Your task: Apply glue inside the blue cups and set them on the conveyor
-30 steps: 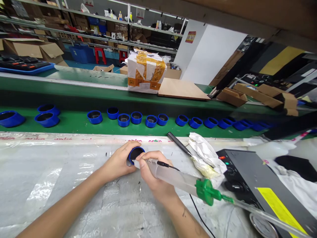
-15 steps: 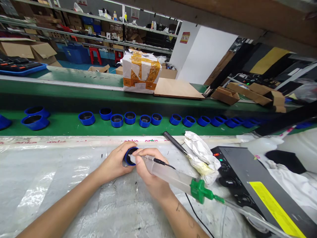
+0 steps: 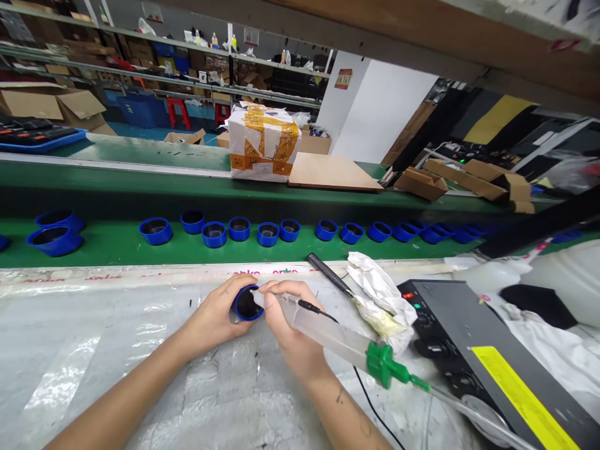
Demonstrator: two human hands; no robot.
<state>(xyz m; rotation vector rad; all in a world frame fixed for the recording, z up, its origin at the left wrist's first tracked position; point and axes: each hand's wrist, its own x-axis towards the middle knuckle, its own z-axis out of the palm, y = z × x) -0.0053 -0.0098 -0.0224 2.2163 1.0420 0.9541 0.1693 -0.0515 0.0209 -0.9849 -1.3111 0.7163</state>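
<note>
My left hand [image 3: 220,315] wraps round a blue ring-shaped cup [image 3: 248,304] with a dark inside, its opening tilted toward me above the plastic-covered bench. In my right hand [image 3: 291,325] is a translucent dispensing syringe [image 3: 335,334], gripped near its front end. The nozzle points at the upper right part of the cup's rim; whether it touches cannot be made out. A green adapter [image 3: 387,365] caps the syringe's back end and joins a clear air hose. A black cable with a plug runs along the syringe by my fingers.
Several similar blue cups [image 3: 214,234] stand along the green conveyor belt [image 3: 110,250]. To my right sit a dark dispenser box [image 3: 473,337] with lit lamps, a crumpled white tissue [image 3: 379,294] and a black-handled tool [image 3: 330,275]. Beyond the belt stands a taped carton [image 3: 265,142].
The syringe tip has moved from the cup's left interior toward its upper right rim, and my right hand has shifted slightly right. The cup stays in my left hand. The view has shifted slightly.
</note>
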